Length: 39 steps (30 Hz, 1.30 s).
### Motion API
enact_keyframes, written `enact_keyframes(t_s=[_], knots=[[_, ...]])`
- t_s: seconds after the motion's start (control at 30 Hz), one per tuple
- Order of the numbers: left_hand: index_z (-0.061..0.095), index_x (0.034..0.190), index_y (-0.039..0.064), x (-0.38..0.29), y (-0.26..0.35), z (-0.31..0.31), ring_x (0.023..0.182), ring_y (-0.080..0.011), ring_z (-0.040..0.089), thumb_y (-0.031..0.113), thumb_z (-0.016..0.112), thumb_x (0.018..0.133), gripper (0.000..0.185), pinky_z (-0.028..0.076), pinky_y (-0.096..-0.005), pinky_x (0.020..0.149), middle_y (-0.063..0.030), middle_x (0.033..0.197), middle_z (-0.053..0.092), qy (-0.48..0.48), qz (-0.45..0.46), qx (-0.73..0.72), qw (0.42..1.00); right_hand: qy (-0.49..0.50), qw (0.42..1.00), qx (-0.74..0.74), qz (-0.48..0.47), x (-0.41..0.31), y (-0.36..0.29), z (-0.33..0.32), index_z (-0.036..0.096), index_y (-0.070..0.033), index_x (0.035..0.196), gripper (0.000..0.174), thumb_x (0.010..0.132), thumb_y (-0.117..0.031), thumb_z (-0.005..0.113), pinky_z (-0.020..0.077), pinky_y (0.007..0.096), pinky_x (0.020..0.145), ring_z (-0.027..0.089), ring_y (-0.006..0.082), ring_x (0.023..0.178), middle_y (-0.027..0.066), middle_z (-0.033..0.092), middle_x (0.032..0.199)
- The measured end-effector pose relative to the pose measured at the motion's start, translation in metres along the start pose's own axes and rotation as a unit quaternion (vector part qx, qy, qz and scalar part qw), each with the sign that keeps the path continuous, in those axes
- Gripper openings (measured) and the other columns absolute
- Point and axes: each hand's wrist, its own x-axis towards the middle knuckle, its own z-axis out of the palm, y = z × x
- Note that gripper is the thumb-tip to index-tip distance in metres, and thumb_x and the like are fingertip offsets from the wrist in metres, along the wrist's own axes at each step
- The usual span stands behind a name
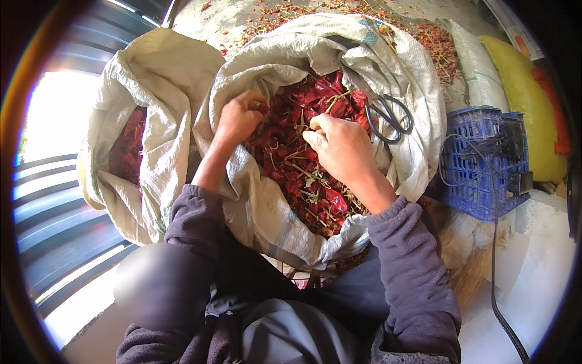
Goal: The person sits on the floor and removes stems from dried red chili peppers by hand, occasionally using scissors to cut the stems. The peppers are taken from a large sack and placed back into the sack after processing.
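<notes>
An open white woven sack [409,86] with rolled-down sides stands before me, holding dried red chili peppers [336,200] with stems. My left hand [241,113] is at the sack's inner left side, fingers bent around a piece of dark red pepper. Over the middle of the peppers, my right hand [341,145] has its thumb and fingertips close together near a pale stem; whether it grips anything cannot be told. Black-handled scissors [390,119] lie on the right side of the sack, their blades pointing up and left towards the fold.
On the left stands a second woven sack [166,91] with red peppers inside. A blue plastic crate [482,168] with a cable sits at the right, before a yellow sack [523,91] and a white sack [477,68]. Pepper scraps [436,50] litter the floor.
</notes>
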Motion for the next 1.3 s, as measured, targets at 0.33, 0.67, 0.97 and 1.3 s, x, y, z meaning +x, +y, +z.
enact_keyframes(t_s=[0.33,0.67,0.97,1.3], knots=[[0.072,0.118,0.013,0.009,-0.007,0.037,0.096,-0.0378,0.069,0.024,0.078,0.079,0.041,0.054,-0.0449,0.086,-0.0187,0.099,0.073,0.016,0.063,0.138,0.988,0.044,0.997,0.009,-0.057,-0.006,0.005,-0.003,0.064,-0.004,0.09,0.02,0.093,-0.024,0.066,0.0524,0.0511,0.066,0.068,0.04,0.075,0.0195,0.068,0.079],[0.066,0.103,0.007,0.004,-0.005,0.049,0.088,-0.0413,0.067,0.016,0.076,0.08,0.027,0.052,-0.0469,0.079,-0.0216,0.089,0.069,-0.028,0.132,0.126,0.983,0.006,0.999,-0.023,-0.034,-0.005,0.003,0.004,0.066,-0.006,0.093,0.017,0.095,-0.023,0.066,0.0523,0.0451,0.066,0.069,0.0357,0.074,0.0157,0.068,0.078],[0.067,0.101,0.007,0.0,0.012,0.032,0.083,-0.0367,0.068,0.011,0.075,0.079,0.023,0.053,-0.0431,0.077,-0.021,0.088,0.069,-0.004,0.122,0.069,0.99,0.017,0.999,-0.003,-0.045,0.0,0.0,0.009,0.066,-0.005,0.098,0.016,0.094,-0.021,0.067,0.0527,0.0455,0.068,0.069,0.037,0.079,0.0172,0.07,0.084],[0.066,0.101,0.003,-0.036,0.066,-0.002,0.075,-0.0072,0.057,0.004,0.073,0.087,0.016,0.045,-0.0218,0.067,-0.0013,0.088,0.066,-0.143,0.021,-0.379,0.914,0.062,0.995,0.057,-0.047,0.002,0.003,0.012,0.06,0.001,0.099,0.029,0.092,-0.025,0.07,0.0522,0.0497,0.076,0.065,0.0431,0.088,0.0231,0.066,0.091]])
